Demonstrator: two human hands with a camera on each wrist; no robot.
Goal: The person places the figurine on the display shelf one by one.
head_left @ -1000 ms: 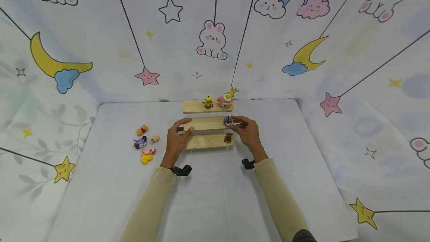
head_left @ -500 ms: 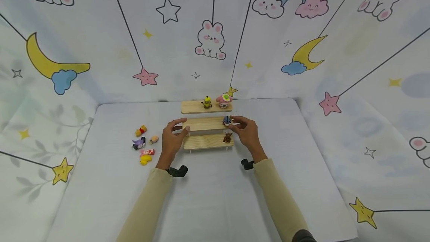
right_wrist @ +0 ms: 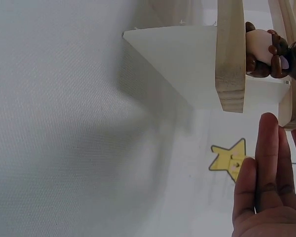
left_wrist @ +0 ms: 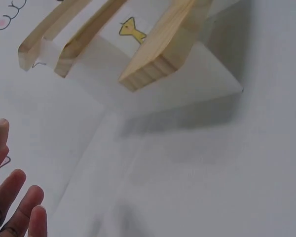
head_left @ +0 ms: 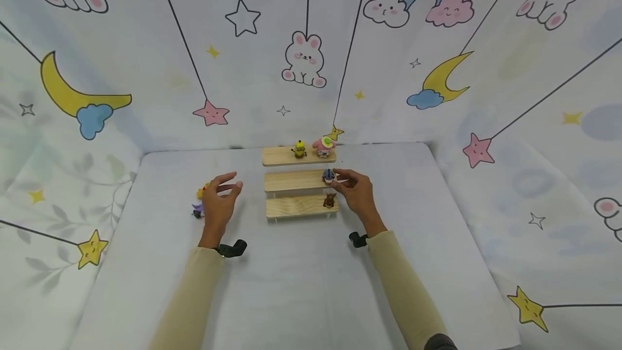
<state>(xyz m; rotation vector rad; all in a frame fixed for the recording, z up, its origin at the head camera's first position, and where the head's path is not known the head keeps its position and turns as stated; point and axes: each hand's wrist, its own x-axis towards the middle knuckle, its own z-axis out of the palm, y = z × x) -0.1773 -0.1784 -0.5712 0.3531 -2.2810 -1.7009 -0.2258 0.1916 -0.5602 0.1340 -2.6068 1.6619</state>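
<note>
A three-tier wooden display stand (head_left: 293,181) stands at the back middle of the table. My right hand (head_left: 357,193) holds the right end of its middle shelf, thumb at the front beside a small blue figurine (head_left: 328,176). In the right wrist view, several straight fingers (right_wrist: 267,158) lie past the shelf ends, and the thumb is mostly out of frame. My left hand (head_left: 220,207) is apart from the stand, fingers loosely bent and holding nothing. Beyond it show a yellow-and-red figurine (head_left: 200,194) and a purple-and-black figurine (head_left: 197,210), both partly hidden.
On the bottom shelf sits a brown figurine (head_left: 330,200). The top shelf bears a yellow-green figurine (head_left: 299,149) and a pink figurine (head_left: 324,147). White cloth covers the table (head_left: 301,285); a patterned backdrop (head_left: 262,80) rises behind and at the sides.
My left hand has let go of the middle shelf's left end and moved left, now covering several of the loose figurines. My right hand stays at the shelf's right end.
</note>
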